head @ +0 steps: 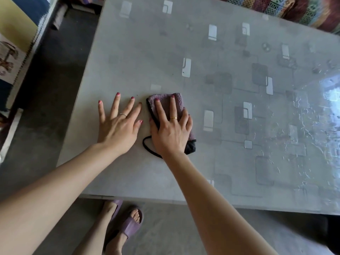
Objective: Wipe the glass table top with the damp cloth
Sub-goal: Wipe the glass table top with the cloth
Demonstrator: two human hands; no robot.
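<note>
The glass table top fills most of the view, grey with pale and dark rectangle patterns under the glass. A folded purple cloth with black trim and a black loop lies on it near the front left. My right hand presses flat on the cloth, fingers spread over it. My left hand rests flat on the bare glass just left of the cloth, fingers apart, holding nothing. Wet streaks glisten on the right part of the glass.
The table's front edge runs just above my feet in purple slippers. Grey floor lies to the left, with a patterned mat at the far left. A colourful woven fabric borders the table's far right.
</note>
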